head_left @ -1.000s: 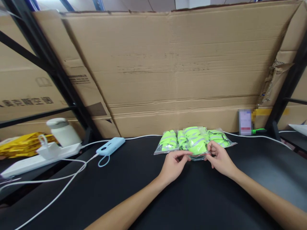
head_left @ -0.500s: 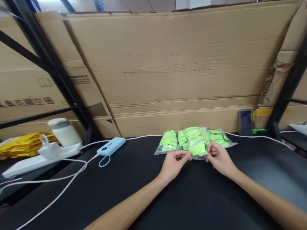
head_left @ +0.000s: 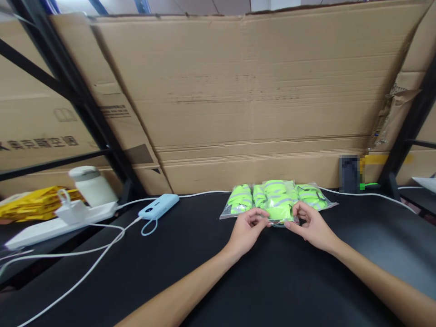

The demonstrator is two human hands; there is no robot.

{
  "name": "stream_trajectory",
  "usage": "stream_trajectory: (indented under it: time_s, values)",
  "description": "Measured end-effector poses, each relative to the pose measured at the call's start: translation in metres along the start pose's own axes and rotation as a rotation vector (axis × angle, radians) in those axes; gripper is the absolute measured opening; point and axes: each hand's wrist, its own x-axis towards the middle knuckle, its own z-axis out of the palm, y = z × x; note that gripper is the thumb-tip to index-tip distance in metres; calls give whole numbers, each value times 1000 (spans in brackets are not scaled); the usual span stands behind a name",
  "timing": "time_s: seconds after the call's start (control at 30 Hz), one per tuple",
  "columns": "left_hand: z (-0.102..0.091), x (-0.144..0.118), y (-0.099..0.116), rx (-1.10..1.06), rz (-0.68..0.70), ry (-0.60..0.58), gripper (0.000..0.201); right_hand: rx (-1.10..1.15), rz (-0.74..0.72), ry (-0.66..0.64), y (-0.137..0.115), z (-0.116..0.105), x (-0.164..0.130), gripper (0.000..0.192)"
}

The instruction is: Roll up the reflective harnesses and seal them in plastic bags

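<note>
A clear plastic bag with folded neon-yellow reflective fabric inside lies toward the back of the black table, on or against other such bags. My left hand pinches its near left corner between thumb and fingers. At the near right edge, my right hand grips the bag, thumb along the edge and fingers curled. Similar bags show on either side: a left bag beyond my left hand, and a right bag behind my right fingers. My fingers partly cover the middle bag's near edge.
A light-blue power bank with a cable lies left of the bags. Farther left are a white power strip, a white bottle and yellow packages. Cardboard stands behind the table. A blurred dark object leans there.
My right thumb has slid left along the bag's near edge, toward my left hand. The left hand has barely shifted and the bags stay in place.
</note>
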Motion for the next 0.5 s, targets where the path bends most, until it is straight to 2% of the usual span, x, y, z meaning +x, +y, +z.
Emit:
stream_trajectory:
  time_s: [0.1,0.2,0.23,0.27,0.37,0.43,0.5]
  values:
    - [1,-1,0,0,-5,1,20,-149,-43,-1,0,-4,2,29]
    - [1,-1,0,-18,-48,13,19,-334,-51,-1,3,-19,6,31]
    - [1,-1,0,-20,-61,15,20,-419,-67,47,6,-27,8,35]
    - [1,-1,-1,-19,-71,15,20,-540,-96,159,9,-36,10,39]
    - [0,-1,-1,-8,-77,11,22,-659,-86,389,21,-74,16,41]
    - [0,-1,-1,-7,-73,7,23,-747,-64,544,32,-102,20,39]
    - [0,-2,-1,-7,-69,7,22,-842,-53,642,44,-129,24,32]
